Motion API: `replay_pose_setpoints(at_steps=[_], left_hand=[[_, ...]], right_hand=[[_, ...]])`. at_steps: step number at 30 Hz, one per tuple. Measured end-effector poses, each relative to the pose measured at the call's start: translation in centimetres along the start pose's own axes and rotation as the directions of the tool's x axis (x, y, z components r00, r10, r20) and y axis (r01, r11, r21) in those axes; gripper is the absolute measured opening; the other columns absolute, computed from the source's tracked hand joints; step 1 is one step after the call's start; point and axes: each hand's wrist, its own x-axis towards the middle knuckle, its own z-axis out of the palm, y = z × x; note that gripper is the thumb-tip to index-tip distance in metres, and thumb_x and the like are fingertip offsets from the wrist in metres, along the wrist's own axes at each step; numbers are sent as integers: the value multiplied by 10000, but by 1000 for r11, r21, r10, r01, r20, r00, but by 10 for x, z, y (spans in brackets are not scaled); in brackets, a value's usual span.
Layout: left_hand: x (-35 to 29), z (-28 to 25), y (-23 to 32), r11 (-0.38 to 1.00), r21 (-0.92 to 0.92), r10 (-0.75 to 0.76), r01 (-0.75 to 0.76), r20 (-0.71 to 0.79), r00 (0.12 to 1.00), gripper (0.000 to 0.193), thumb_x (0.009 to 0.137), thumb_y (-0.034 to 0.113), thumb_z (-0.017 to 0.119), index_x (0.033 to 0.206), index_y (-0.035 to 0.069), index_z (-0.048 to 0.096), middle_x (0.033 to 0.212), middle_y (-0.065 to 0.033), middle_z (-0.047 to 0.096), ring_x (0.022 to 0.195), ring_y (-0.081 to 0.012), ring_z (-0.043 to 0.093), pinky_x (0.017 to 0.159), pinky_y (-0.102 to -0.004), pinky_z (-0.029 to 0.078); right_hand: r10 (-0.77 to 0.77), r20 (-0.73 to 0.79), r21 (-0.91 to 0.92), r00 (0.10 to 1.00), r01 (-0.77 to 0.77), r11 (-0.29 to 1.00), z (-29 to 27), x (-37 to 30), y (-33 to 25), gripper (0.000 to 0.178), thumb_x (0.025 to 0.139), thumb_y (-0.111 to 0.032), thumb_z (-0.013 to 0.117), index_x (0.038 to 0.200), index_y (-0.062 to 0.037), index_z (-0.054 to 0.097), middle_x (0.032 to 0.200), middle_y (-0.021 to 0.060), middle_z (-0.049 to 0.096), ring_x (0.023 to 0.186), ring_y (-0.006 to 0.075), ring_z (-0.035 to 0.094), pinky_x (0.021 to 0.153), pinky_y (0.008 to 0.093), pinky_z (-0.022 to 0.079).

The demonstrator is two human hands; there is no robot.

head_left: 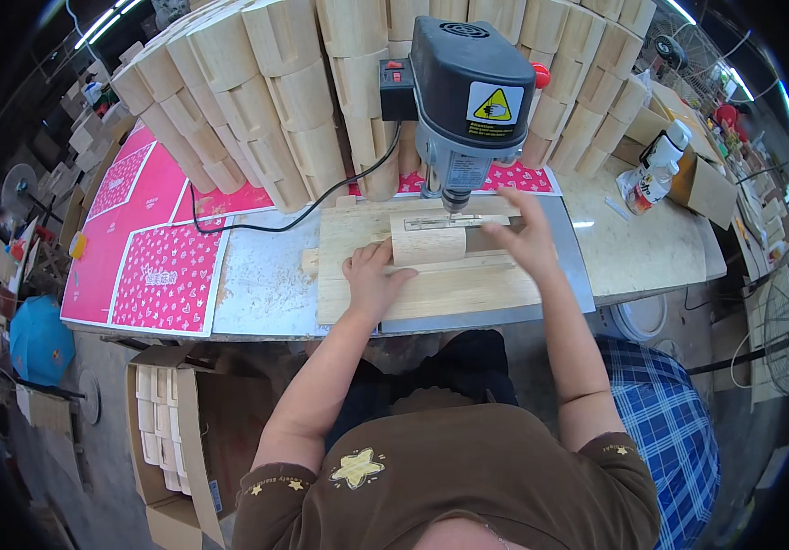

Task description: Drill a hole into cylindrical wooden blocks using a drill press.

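A pale wooden block with a rounded front [428, 246] lies on a wooden board [440, 291] beneath the chuck of a dark bench drill press [468, 101]. A long narrow recess runs along the top of the block. My left hand [374, 280] is closed against the block's left end, its thumb stretched along the front. Over the right end, my right hand [527, 240] is open, with index finger and thumb spread apart. A dark flat strip [483, 240] shows beside the block under the right fingers; what it is I cannot tell.
Tall stacks of similar wooden blocks [293, 101] stand behind the drill. Its black cable [321, 200] curves across the pink sheet [170, 275] on the left. White bottles [656, 174] and a cardboard box [701, 183] stand at right. Below left, an open carton [197, 440] holds more blocks.
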Motion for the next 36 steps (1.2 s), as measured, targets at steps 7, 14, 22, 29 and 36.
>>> replay_pose_setpoints(at_steps=[7,14,22,29,36], left_hand=[[0,-2,-2,1000,15,14,-14,-19,1000,509,597,298,782,1046,119,625,789,-15,559,866,-221,501,817,-378,300],[2,-6,3,996,83,40,-38,-26,999,507,603,316,773,1047,121,627,783,-15,559,853,-218,490,818,-381,291],[-2,-7,-1,994,87,72,-65,-83,994,505,616,350,756,1051,122,637,792,-11,564,843,-217,485,823,-382,280],[2,-4,5,996,55,71,-67,-58,996,520,597,340,762,1040,99,638,804,0,577,859,-208,501,818,-395,285],[0,-5,3,996,72,58,-54,-49,997,510,614,342,757,1052,113,634,819,-12,574,852,-218,503,826,-382,279]], right_hand=[[19,-180,246,984,26,969,-48,135,-75,329,882,-295,563,1102,-51,556,960,115,609,885,194,574,729,317,471],[-121,-178,-359,977,51,932,-52,141,-95,277,885,-340,497,902,-83,600,714,170,596,675,344,573,638,356,460],[-98,-214,-177,972,60,982,-35,23,-101,109,833,-93,579,769,-5,591,603,106,532,522,205,518,511,313,399],[-234,-318,-97,919,214,972,11,-14,-30,122,816,-17,573,930,-11,618,744,77,586,653,197,534,630,301,390],[-281,-317,-131,906,252,959,-24,16,-64,37,816,-29,583,812,-17,618,650,98,554,586,215,534,585,337,414]])
